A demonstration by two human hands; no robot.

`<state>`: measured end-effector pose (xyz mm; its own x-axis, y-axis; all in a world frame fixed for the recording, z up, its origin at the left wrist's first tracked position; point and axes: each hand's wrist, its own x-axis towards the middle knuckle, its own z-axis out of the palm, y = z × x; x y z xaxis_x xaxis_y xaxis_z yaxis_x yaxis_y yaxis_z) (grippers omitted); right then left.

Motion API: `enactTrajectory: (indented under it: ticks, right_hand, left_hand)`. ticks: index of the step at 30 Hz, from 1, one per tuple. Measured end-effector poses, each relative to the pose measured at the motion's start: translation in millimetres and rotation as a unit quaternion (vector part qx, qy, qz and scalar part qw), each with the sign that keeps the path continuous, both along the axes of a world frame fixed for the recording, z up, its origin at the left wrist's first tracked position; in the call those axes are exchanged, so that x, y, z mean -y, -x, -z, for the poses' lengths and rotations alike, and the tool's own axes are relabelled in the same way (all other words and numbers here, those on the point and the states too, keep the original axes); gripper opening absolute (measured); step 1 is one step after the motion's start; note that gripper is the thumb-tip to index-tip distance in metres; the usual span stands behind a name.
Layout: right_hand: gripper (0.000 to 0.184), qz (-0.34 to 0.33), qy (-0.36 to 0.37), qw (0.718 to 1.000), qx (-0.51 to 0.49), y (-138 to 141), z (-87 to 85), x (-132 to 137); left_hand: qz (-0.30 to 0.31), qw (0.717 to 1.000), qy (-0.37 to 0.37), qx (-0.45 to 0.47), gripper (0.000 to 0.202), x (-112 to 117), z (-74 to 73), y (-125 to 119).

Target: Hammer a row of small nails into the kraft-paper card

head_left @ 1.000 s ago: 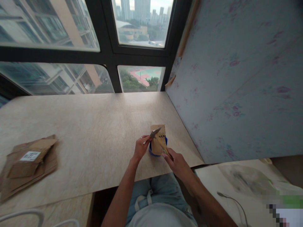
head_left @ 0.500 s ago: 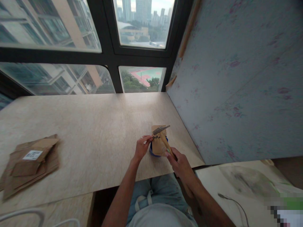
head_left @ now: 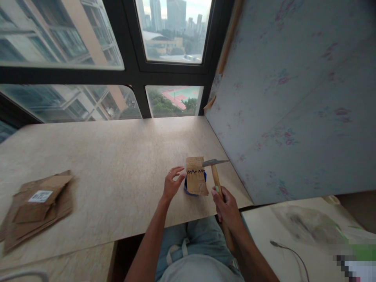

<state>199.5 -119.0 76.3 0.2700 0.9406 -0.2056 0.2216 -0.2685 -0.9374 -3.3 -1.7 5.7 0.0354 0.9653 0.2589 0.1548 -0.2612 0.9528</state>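
My right hand (head_left: 225, 203) is wrapped around the wooden handle of a hammer (head_left: 216, 176). Its grey metal head is up beside the far right edge of a piece of brown cardboard (head_left: 196, 184). A row of small dark pieces (head_left: 196, 172), nail-like but too small to make out, runs across the cardboard. Under it shows a blue object (head_left: 186, 188), mostly hidden, perhaps a round container. Just left of the cardboard, my left hand (head_left: 172, 183) is open, thumb and fingers apart, holding nothing.
Brown paper packages (head_left: 44, 199), one with a white label, lie at the left of the table (head_left: 117, 168). A floral-patterned wall panel (head_left: 293, 117) borders the right side. Windows (head_left: 176, 100) stand behind. A cable (head_left: 289, 248) lies on a lower surface at right.
The hammer has moved right, off the cardboard, with my right hand. My left hand has drawn back left from the cardboard, its fingers spreading apart.
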Motion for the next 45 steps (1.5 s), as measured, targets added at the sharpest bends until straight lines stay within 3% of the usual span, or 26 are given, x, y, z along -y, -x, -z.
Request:
enactTrajectory:
  ticks: [6, 11, 26, 40, 45]
  right_hand:
    - [0.041, 0.021, 0.010, 0.999, -0.029, -5.3, 8.2, 2.5]
    - [0.041, 0.035, 0.008, 0.999, 0.001, 0.7, 13.9, 0.3]
    - [0.043, 0.046, 0.019, 0.999, 0.000, 10.4, 28.4, -5.4]
    - [0.041, 0.041, 0.021, 0.999, -0.013, 11.0, 26.3, -8.1]
    - [0.043, 0.019, 0.012, 1.000, 0.010, 3.8, 15.3, -5.7]
  left_hand:
    - [0.021, 0.995, -0.059, -0.080, 0.033, -9.6, -8.9, -7.4]
    - [0.020, 0.988, -0.091, -0.124, 0.023, -18.4, -6.0, -12.0]
    - [0.041, 0.985, -0.104, -0.132, 0.009, -26.7, -2.5, -21.9]
    - [0.077, 0.974, -0.125, -0.171, 0.008, -31.9, -2.0, -19.2]
    - [0.082, 0.969, -0.133, -0.190, 0.009, -34.1, -0.6, -18.5]
